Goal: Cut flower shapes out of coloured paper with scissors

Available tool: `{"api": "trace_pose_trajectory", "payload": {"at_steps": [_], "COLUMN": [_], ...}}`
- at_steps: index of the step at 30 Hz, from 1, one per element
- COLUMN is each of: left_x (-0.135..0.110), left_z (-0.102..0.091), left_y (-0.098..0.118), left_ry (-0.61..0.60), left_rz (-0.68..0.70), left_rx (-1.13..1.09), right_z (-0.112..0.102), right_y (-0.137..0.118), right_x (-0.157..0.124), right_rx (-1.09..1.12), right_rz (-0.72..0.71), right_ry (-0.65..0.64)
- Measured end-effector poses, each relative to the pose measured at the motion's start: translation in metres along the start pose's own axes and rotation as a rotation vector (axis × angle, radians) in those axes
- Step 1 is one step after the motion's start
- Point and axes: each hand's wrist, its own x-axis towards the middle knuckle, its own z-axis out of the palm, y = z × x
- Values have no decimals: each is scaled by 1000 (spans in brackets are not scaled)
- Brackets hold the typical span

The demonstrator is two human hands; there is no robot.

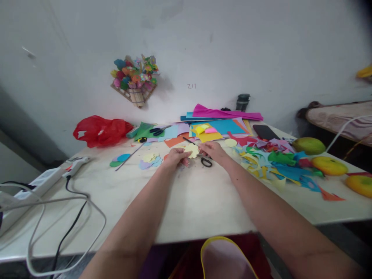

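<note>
My left hand [175,157] is closed, pinching a pale yellow flower-shaped paper cutout [192,150] just above the white table [186,201]. My right hand [213,151] is closed on black-handled scissors [205,161], whose blades point up-left toward the cutout. Several small pastel paper cutouts [150,160] lie on the table left of my left hand.
Coloured paper sheets [215,126] are stacked at the back with another pair of scissors [159,130], a red plastic bag [100,130] and a black phone [265,132]. Paper scraps [279,162] and mangoes [329,166] lie at the right. A power strip [43,182] and cables lie at the left.
</note>
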Motion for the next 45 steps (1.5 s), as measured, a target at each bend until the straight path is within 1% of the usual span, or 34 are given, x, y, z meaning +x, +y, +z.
{"api": "trace_pose_trajectory", "payload": {"at_steps": [2,4,8,11,13,20,24,26,29,32,35,37,40,42,45], "left_x": [0,1,2,5,6,9,9,8,6,5,6,6,7,7,7], "left_z": [0,0,0,1,1,-1,-1,0,0,-1,-2,-1,0,0,1], "left_y": [-1,-2,-3,-1,0,-3,-3,-2,-3,-4,-5,-5,-5,-4,-4], "left_ry": [-5,-4,16,101,126,76,69,71,104,103,133,146,149,141,99], "left_rz": [2,0,0,-51,-91,-123,-129,-111,-16,53,70,80,91,83,52], "left_rx": [-2,-3,-21,-72,-98,-97,-151,-190,-227,-221,-195,-176,-164,-163,-156], "right_z": [4,7,9,9,9,11,14,15,16,15,13,12,14,15,16], "right_y": [-4,-6,-7,-6,-6,-8,-8,-7,-5,-5,-6,-5,-4,-3,-4], "right_x": [-3,-4,-3,-2,-3,-4,-4,-3,-3,-3,-4,-4,-4,-3,-3], "right_rx": [103,150,200,225,237,232,213,192,175,260,369,387,342,300,259], "right_rz": [9,40,99,119,112,106,95,75,60,94,140,168,167,163,170], "right_ry": [-88,-111,-61,-28,-15,-21,-29,-12,-3,-24,-40,-56,-78,-66,-30]}}
